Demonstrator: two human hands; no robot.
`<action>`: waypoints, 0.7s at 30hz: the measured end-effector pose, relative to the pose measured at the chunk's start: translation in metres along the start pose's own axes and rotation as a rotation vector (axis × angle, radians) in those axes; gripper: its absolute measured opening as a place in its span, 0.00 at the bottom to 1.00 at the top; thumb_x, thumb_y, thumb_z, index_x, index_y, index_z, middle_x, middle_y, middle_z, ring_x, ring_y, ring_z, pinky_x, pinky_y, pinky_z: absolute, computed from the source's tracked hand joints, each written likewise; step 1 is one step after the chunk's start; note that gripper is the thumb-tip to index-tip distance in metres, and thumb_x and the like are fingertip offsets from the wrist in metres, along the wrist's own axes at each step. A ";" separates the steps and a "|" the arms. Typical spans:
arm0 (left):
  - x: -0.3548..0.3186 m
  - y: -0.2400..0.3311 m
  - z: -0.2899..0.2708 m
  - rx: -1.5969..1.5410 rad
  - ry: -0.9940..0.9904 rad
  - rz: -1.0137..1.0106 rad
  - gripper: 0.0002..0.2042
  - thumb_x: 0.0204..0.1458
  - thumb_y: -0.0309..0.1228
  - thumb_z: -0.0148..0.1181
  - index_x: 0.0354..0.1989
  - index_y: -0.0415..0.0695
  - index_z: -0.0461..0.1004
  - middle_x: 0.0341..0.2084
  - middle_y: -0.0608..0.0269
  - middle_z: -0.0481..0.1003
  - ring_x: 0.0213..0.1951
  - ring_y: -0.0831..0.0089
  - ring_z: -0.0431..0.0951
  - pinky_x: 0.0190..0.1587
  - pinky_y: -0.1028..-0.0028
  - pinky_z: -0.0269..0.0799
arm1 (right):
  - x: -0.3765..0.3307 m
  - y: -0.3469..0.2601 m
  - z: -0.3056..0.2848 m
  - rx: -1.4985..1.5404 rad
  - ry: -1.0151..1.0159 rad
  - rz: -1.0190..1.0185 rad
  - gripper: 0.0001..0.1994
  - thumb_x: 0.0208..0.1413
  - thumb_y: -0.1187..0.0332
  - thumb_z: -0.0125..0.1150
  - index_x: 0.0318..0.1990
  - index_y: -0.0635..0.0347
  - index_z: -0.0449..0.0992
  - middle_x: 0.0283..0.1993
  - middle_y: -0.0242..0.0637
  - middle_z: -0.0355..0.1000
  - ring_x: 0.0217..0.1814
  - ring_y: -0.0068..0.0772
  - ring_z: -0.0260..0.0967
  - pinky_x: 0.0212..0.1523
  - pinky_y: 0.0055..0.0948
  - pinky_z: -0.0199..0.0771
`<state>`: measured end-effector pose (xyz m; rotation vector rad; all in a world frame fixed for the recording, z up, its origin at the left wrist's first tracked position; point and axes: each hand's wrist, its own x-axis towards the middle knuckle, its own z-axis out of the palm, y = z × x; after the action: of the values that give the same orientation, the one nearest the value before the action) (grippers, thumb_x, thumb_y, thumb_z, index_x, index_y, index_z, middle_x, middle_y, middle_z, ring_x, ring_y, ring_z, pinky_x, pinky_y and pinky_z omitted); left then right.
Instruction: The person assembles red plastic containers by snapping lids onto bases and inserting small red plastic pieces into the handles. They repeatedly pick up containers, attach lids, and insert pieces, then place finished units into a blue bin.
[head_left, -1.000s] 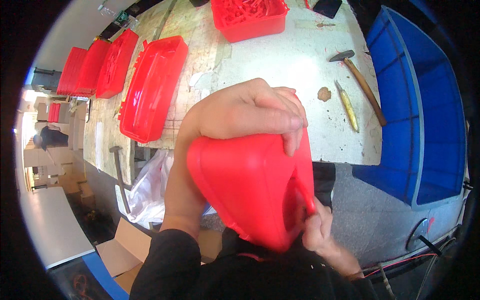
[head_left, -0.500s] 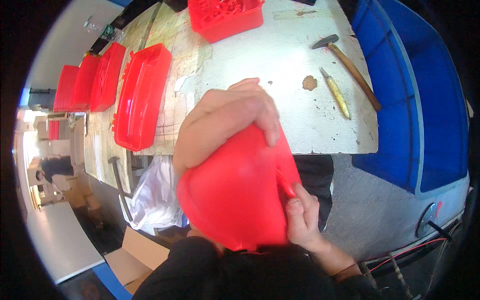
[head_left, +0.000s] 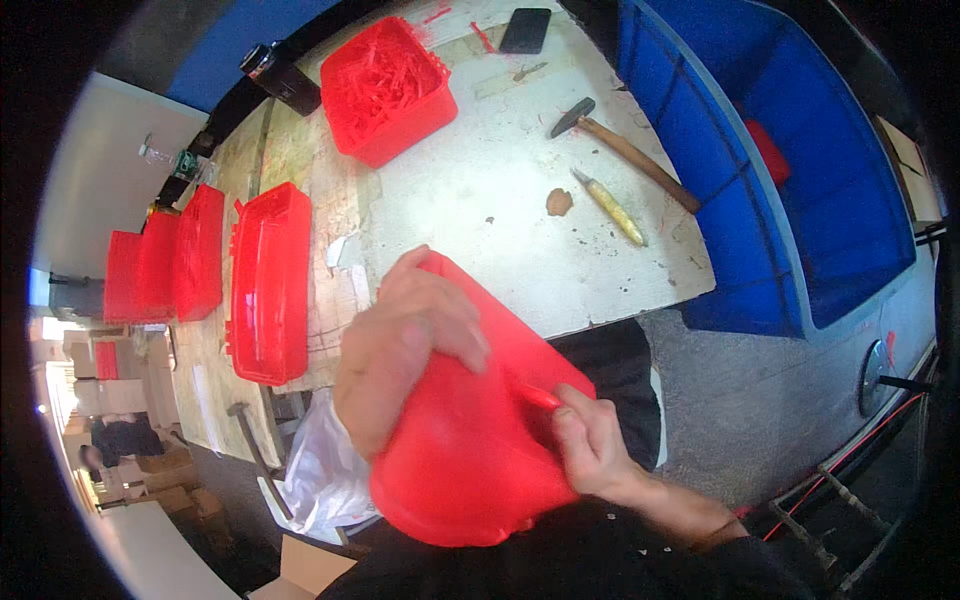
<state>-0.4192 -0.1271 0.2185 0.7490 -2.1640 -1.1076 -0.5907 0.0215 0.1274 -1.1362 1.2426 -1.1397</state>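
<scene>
Red, rounded, hollow plastic case sits lower centre of the frame, tilted, in front of the pale worn tabletop; left hand half curled over its upper left side, gripping it, slightly blurred; right hand closed on a slim red rod-like piece at the case's right side, can't tell from here if it's part of the case; wooden-handled steel hammer and yellow-handled knife lie upper right of centre; tall blue plastic bin right.
</scene>
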 end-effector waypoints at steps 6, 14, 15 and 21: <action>-0.003 0.008 -0.003 -0.001 -0.011 0.012 0.29 0.64 0.40 0.31 0.20 0.39 0.77 0.24 0.55 0.77 0.38 0.61 0.75 0.69 0.48 0.44 | 0.001 -0.001 -0.003 -0.021 0.013 -0.043 0.12 0.65 0.66 0.49 0.32 0.66 0.67 0.20 0.55 0.64 0.22 0.62 0.68 0.21 0.43 0.62; -0.008 0.010 0.002 0.034 -0.018 -0.021 0.31 0.66 0.41 0.30 0.20 0.39 0.78 0.24 0.56 0.77 0.38 0.61 0.75 0.70 0.47 0.42 | -0.001 -0.001 0.000 -0.018 0.031 -0.037 0.10 0.64 0.68 0.50 0.32 0.66 0.68 0.21 0.54 0.65 0.23 0.60 0.70 0.21 0.43 0.64; -0.008 0.011 0.002 0.030 0.004 -0.016 0.31 0.66 0.41 0.30 0.20 0.39 0.78 0.24 0.56 0.78 0.38 0.61 0.75 0.70 0.47 0.41 | 0.000 0.000 0.000 -0.024 0.031 -0.043 0.10 0.64 0.68 0.50 0.32 0.66 0.68 0.21 0.54 0.65 0.22 0.60 0.70 0.20 0.43 0.64; -0.009 0.011 -0.012 0.016 -0.200 0.018 0.32 0.69 0.41 0.27 0.20 0.41 0.76 0.27 0.55 0.77 0.44 0.58 0.76 0.70 0.46 0.44 | -0.012 -0.002 -0.011 -0.169 -0.090 -0.030 0.09 0.62 0.67 0.55 0.33 0.65 0.68 0.19 0.51 0.66 0.22 0.55 0.73 0.22 0.41 0.69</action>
<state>-0.4073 -0.1211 0.2311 0.6477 -2.3428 -1.2022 -0.6020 0.0333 0.1304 -1.3216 1.2736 -1.0087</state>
